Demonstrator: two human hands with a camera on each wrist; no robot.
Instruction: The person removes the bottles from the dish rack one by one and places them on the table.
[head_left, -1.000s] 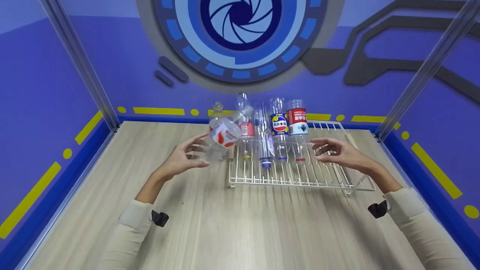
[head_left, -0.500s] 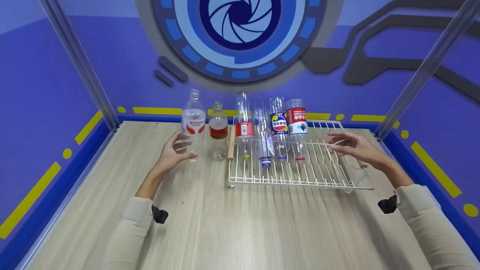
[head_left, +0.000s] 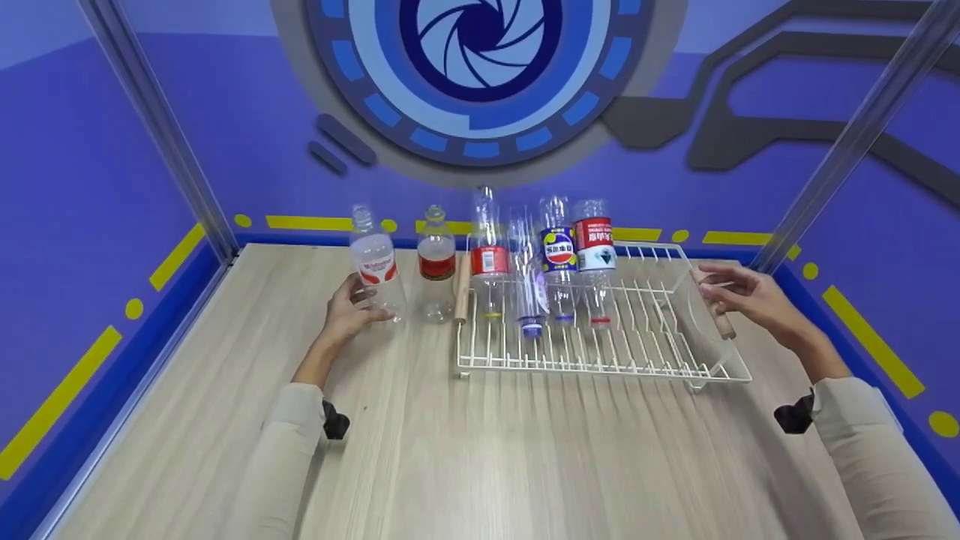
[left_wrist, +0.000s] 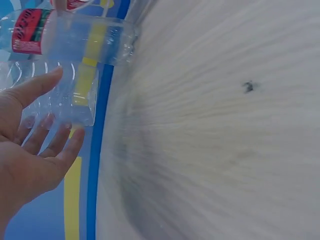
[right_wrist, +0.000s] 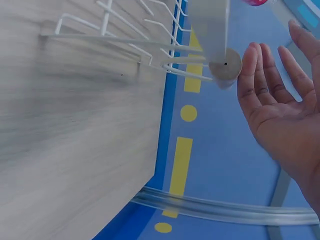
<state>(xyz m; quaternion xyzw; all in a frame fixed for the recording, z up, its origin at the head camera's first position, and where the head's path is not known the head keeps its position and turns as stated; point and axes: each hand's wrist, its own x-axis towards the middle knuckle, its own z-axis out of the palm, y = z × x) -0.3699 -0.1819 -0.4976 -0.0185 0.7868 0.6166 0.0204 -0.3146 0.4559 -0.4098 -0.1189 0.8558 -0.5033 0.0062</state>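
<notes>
My left hand is around the lower part of a clear plastic bottle with a white and red label. The bottle leans to the left; in the left wrist view my thumb crosses its clear wall. Just right of it stands another clear bottle with a red and black label. My right hand, its fingers loosely extended, is beside the right wooden handle of a white wire rack. In the right wrist view the fingertips lie close to the handle's round end; whether they touch I cannot tell.
Several bottles lie along the rack: one with a red label, one with a blue cap, one with a purple label, one with a red and white label. A left wooden handle flanks the rack. Blue walls enclose the wooden table.
The bottle at my left hand has swung from leaning right, through upright, to leaning left, away from the rack. My right hand has moved right, from beside the bottles to the rack's handle.
</notes>
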